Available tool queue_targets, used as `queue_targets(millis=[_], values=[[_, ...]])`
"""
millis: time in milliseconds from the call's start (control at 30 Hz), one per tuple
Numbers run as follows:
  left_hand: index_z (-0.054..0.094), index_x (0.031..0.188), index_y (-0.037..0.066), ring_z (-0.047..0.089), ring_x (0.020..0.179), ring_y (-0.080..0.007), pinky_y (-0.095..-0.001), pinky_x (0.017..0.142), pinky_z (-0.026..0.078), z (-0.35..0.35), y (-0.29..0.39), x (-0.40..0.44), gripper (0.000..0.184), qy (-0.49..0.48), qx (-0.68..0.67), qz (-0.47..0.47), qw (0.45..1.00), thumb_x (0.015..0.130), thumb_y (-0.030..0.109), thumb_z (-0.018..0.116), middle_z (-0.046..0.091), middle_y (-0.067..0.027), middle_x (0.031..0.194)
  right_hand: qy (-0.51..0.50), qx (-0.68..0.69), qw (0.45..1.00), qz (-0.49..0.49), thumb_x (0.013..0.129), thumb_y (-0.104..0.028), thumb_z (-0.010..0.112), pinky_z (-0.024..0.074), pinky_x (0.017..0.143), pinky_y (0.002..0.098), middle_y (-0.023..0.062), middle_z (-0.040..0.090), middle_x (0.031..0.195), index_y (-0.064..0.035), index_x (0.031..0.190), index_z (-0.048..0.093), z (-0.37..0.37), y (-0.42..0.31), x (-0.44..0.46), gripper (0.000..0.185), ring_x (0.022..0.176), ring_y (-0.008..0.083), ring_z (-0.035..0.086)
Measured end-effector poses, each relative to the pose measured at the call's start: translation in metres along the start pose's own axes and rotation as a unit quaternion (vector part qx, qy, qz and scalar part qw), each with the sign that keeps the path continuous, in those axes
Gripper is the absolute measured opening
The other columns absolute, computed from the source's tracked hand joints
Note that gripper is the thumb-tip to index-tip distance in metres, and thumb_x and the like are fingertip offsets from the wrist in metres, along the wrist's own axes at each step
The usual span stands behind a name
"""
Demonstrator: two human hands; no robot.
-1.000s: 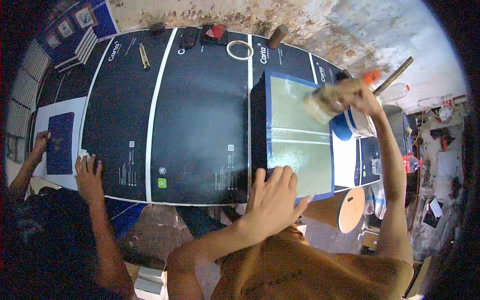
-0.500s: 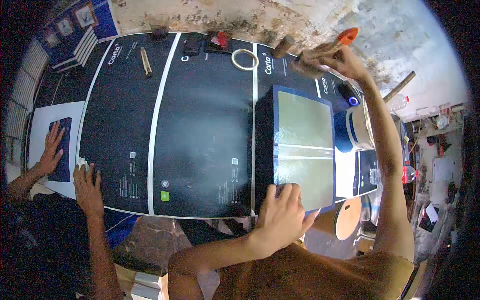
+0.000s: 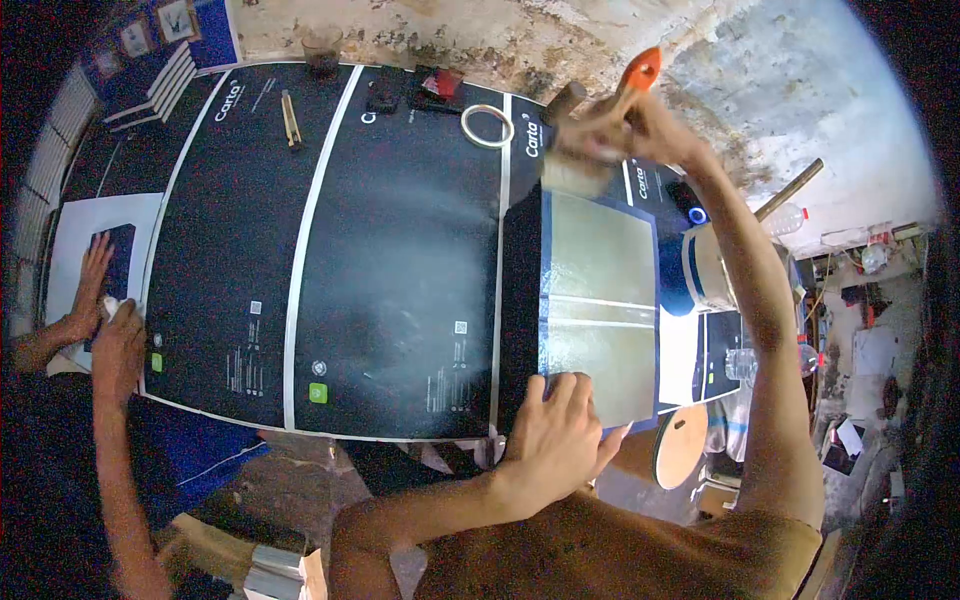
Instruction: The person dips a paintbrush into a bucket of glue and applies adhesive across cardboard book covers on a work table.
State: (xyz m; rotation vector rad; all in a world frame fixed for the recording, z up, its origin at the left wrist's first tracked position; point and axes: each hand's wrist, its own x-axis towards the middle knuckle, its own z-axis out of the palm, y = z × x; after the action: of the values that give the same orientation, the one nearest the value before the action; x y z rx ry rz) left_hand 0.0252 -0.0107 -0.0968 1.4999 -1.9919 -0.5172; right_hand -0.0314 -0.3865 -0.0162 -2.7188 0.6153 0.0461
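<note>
Right, from the head view, the right hand (image 3: 655,133) is gripping a wide brush (image 3: 641,72), its orange handle end pointing up towards the wall (image 3: 540,35) and its bristles blurring around the far left corner of a blue-bordered panel (image 3: 602,372). Whether bristles and panel are touching, that blur is hiding. Down at the near edge, the left hand (image 3: 560,430) is resting on the panel, fingers bent over it, thumb standing apart, pinching nothing that is showing.

The panel itself is lying on top of a dark block (image 3: 520,290) on the table (image 3: 400,220), with a pail (image 3: 714,268) standing just to its right. It is looking light and stiff across both pale green faces, perhaps weaker along the strips dividing them. Those faces are shining, so they are probably wet, either slippery or tacky; the blue border is offering the safer hold, with gentle pressure. The brush is seeming light too, firm in the handle and soft at the bristles, so the handle is making the better grip.

Far left, a co-worker's flat hand (image 3: 96,265) is pressing on a dark blue cover (image 3: 123,262), while the other one is holding a white wad (image 3: 110,306).
</note>
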Motion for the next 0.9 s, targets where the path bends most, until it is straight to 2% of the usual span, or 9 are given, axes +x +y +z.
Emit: queue_targets(millis=[33,133,200,267,333,400,500,633,900], values=[[0.068,0.091,-0.005,0.048,0.090,-0.0222,-0.0403,0.076,0.032,0.000,0.000,0.000,0.060,-0.004,-0.002,-0.002,1.000,0.089,0.051,0.049,0.055,-0.0107,0.094,0.081,-0.077,0.985,-0.131,0.084,-0.016,0.066,0.0491,0.081,0.0324,0.0078,0.070,0.098,-0.0023,0.102,0.069,0.000,0.003,0.004,0.023,0.088,0.0158,0.063],[0.069,0.091,-0.004,0.048,0.091,-0.0218,-0.0403,0.075,0.032,-0.004,0.000,-0.003,0.059,-0.019,0.007,-0.009,1.000,0.089,0.052,0.049,0.055,-0.0101,0.095,0.130,0.094,0.987,0.022,0.084,-0.015,0.066,0.0488,0.080,0.0316,0.0083,0.070,0.096,-0.0031,0.101,0.069,-0.008,-0.045,-0.028,0.021,0.084,0.0165,0.063],[0.069,0.091,-0.004,0.048,0.092,-0.0217,-0.0404,0.075,0.032,-0.001,-0.002,-0.004,0.059,-0.003,0.009,-0.009,1.000,0.089,0.052,0.049,0.055,-0.0098,0.096,0.028,0.017,0.997,-0.064,0.080,-0.010,0.068,0.0467,0.086,0.0368,0.0109,0.066,0.100,-0.0013,0.105,0.066,-0.006,-0.067,-0.057,0.026,0.094,0.0230,0.061],[0.068,0.092,-0.004,0.048,0.092,-0.0216,-0.0405,0.075,0.032,0.000,0.001,-0.005,0.059,-0.007,0.005,-0.008,1.000,0.089,0.051,0.049,0.055,-0.0098,0.097,0.101,-0.171,0.975,-0.102,0.079,-0.011,0.067,0.0467,0.086,0.0398,0.0165,0.064,0.106,-0.0030,0.103,0.065,0.026,-0.073,-0.087,0.026,0.095,0.0325,0.059],[0.068,0.094,-0.003,0.048,0.092,-0.0215,-0.0404,0.075,0.032,-0.005,0.002,-0.004,0.058,-0.030,0.008,-0.016,0.999,0.089,0.051,0.049,0.055,-0.0099,0.098,0.070,-0.206,0.976,0.009,0.079,-0.021,0.068,0.0475,0.087,0.0446,0.0150,0.064,0.103,-0.0044,0.102,0.065,0.064,-0.081,-0.130,0.029,0.097,0.0363,0.059],[0.068,0.094,-0.002,0.048,0.092,-0.0216,-0.0408,0.075,0.032,-0.003,0.002,-0.002,0.054,-0.010,0.027,-0.022,0.999,0.087,0.049,0.052,0.056,-0.0105,0.098,0.038,-0.062,0.991,-0.111,0.077,-0.017,0.068,0.0511,0.077,0.0410,0.0119,0.065,0.090,-0.0033,0.095,0.066,0.069,-0.125,-0.124,0.023,0.085,0.0295,0.063],[0.069,0.092,-0.001,0.049,0.093,-0.0210,-0.0413,0.076,0.033,0.001,0.005,-0.005,0.047,-0.017,0.049,-0.017,0.999,0.083,0.044,0.057,0.057,-0.0101,0.096,0.165,0.146,0.972,0.083,0.076,-0.006,0.070,0.0512,0.073,0.0331,0.0115,0.067,0.090,-0.0063,0.095,0.069,0.070,-0.174,-0.146,0.019,0.082,0.0234,0.066],[0.069,0.090,0.001,0.054,0.090,-0.0200,-0.0414,0.076,0.034,0.010,0.007,0.001,0.032,-0.008,0.103,-0.008,0.995,0.078,0.030,0.062,0.060,-0.0086,0.091,0.364,0.195,0.874,0.256,0.080,-0.015,0.075,0.0476,0.068,0.0267,0.0046,0.066,0.083,0.0019,0.086,0.066,0.086,-0.171,-0.138,0.020,0.075,0.0102,0.059],[0.069,0.086,0.001,0.056,0.087,-0.0208,-0.0411,0.077,0.034,0.011,0.011,0.002,0.024,0.008,0.125,-0.027,0.992,0.076,0.022,0.062,0.060,-0.0081,0.086,0.413,0.041,0.855,0.310,0.082,-0.017,0.073,0.0485,0.069,0.0277,0.0066,0.067,0.080,0.0036,0.094,0.068,0.103,-0.091,-0.230,0.024,0.074,0.0115,0.059]])
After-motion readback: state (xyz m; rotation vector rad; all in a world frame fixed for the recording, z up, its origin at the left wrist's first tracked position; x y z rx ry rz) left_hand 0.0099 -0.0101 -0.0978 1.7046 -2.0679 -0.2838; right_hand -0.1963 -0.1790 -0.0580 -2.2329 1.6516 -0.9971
